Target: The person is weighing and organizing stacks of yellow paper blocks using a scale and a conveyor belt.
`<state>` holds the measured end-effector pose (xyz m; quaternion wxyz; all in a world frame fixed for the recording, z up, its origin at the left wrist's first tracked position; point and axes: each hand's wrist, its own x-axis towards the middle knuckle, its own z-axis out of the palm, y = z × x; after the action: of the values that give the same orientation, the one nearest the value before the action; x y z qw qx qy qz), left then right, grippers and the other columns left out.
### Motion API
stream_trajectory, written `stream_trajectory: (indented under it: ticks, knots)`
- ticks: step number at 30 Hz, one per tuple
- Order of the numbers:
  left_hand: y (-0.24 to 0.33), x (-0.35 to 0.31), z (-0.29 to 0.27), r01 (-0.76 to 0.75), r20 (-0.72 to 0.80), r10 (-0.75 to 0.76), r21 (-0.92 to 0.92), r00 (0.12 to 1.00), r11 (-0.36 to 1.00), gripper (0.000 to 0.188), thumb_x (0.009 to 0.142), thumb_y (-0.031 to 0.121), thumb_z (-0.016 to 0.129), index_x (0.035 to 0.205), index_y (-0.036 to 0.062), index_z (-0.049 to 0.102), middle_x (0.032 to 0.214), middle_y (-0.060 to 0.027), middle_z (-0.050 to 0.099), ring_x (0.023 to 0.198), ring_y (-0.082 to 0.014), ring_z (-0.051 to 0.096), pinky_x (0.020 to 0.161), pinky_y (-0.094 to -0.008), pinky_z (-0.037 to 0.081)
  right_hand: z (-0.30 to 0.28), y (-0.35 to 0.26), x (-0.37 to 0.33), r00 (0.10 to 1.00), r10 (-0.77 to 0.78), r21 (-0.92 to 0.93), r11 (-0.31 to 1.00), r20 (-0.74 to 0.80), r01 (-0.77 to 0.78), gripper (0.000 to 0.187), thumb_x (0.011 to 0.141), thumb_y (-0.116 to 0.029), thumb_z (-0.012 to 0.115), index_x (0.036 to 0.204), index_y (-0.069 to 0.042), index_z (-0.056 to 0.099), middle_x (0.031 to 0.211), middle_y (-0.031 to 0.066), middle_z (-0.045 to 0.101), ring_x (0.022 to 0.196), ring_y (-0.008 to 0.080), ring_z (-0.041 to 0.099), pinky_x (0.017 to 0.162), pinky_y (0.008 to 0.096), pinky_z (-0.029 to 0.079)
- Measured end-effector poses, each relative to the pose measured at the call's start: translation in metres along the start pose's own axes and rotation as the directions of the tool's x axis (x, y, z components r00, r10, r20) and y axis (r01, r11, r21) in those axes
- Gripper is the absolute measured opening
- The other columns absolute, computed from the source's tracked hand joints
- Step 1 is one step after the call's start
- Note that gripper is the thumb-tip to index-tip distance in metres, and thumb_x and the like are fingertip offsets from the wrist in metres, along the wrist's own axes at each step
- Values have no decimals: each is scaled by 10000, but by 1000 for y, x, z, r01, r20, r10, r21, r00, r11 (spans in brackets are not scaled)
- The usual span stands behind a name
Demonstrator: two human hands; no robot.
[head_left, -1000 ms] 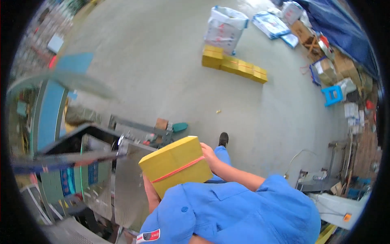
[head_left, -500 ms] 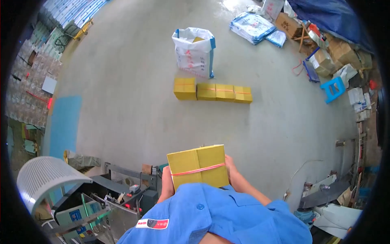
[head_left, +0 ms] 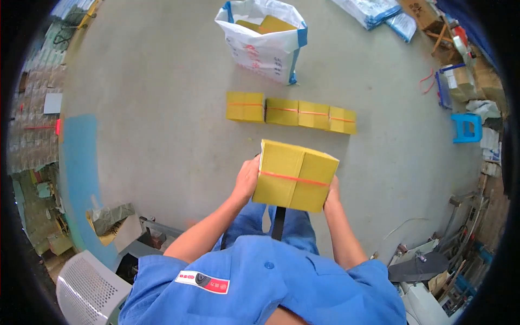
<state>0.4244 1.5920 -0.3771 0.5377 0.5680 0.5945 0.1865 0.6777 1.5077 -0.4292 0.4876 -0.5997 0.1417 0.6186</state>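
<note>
Clasping a red-banded yellow block [head_left: 295, 187] by opposite sides, the left hand [head_left: 248, 176] and right hand [head_left: 332, 194] stand only as far apart as its breadth, both in contact with it. The block is held up off the concrete floor [head_left: 173, 108], before the waist and over the blue jeans [head_left: 298, 222], its longer axis running left to right with the right end angled a little toward the body. Beyond it, a crosswise row of four similar blocks [head_left: 313, 116] on the floor lies between it and an upright white sack [head_left: 260, 54], whose open mouth shows yellow pieces [head_left: 276, 24] inside. Well off to the right is a blue plastic stool [head_left: 461, 128]; at the lower left, a perforated pale cover [head_left: 89, 287]
</note>
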Motion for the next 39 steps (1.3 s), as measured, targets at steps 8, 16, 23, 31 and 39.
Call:
stream_trajectory:
  ticks: [8,16,23,31,39]
  knots:
    - [-87,215,66,282,142,-243,-439,959,853,610,1018,485,411,1416,22,430,1342,-97,530,1218,-208,504,1030,-341,402,44,-37,232,980,-199,-61,978,-9,198,254,989,-159,484,1162,-6,591,1036,79,649,868,194,654,739,337,553]
    - [-184,347,118,436,83,-436,-349,896,829,751,924,448,613,1503,71,318,1400,-153,492,1274,-234,473,1058,-336,375,45,-18,453,988,-152,-187,971,11,152,298,980,-155,488,1212,7,581,1069,94,652,912,184,642,792,317,535]
    - [-256,369,142,220,-246,-177,161,953,962,838,857,377,685,1473,-34,294,1516,-256,312,1395,-388,316,1100,-419,332,70,44,518,952,-305,-286,914,-18,287,381,983,-190,468,1295,10,554,1219,91,611,1120,193,560,964,312,433]
    - [-226,281,112,496,-26,-517,-243,856,834,711,894,311,649,1449,-16,349,1405,-221,450,1265,-344,472,1032,-420,408,70,33,437,963,59,-434,884,-263,-173,502,980,-370,501,1416,-125,471,1343,24,517,1223,194,467,988,335,389]
    - [-249,307,122,450,-148,-523,-348,840,822,504,916,258,605,1328,-14,505,1199,-197,603,1104,-306,589,916,-403,483,20,10,513,961,-276,-619,760,-29,200,572,938,-570,488,1358,-182,521,1369,42,514,1201,205,473,968,475,359]
